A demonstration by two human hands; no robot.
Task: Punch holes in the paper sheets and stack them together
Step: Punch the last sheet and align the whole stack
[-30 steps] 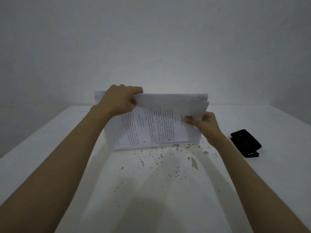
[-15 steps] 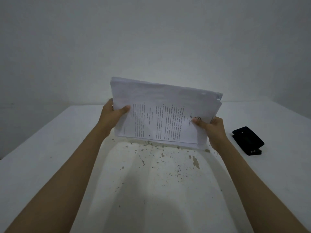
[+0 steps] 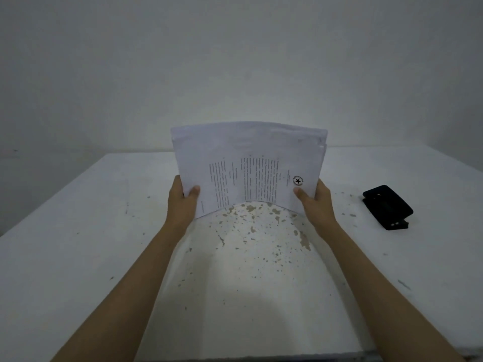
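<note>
A thick stack of white paper sheets (image 3: 248, 165) with printed lines and a round star stamp is held upright above the table, bowed in the middle. My left hand (image 3: 181, 205) grips its lower left edge, thumb on the front sheet. My right hand (image 3: 315, 202) grips the lower right edge, thumb just under the stamp. The black hole punch (image 3: 386, 207) lies on the table to the right, apart from both hands.
The white table (image 3: 78, 244) has chipped, speckled paint in its middle, below the stack. A plain grey wall stands behind. The table's near edge runs along the bottom of the view.
The stack has been lifted off the table and turned upright. My left hand moved from the top edge down to the lower left edge. The stack now bows in the middle.
</note>
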